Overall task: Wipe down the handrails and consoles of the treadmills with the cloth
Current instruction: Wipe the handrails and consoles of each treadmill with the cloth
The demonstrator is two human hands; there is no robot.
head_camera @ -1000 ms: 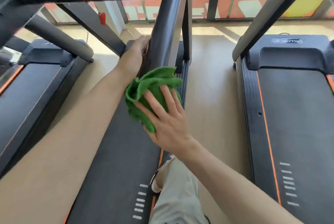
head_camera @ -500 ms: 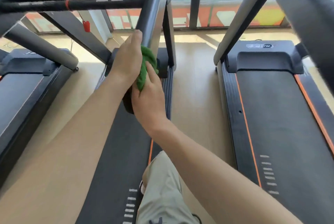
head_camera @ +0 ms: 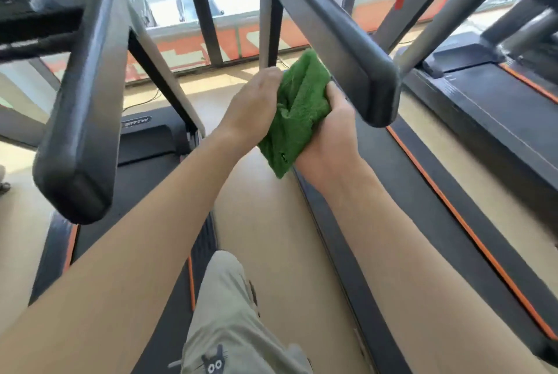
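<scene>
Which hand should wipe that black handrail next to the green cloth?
The right hand, probably. It grips the green cloth and sits just beside the near end of the handrail. The left hand holds the cloth's other side, farther from the rail.

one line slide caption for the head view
Both hands hold a green cloth between two treadmill handrails.
</scene>
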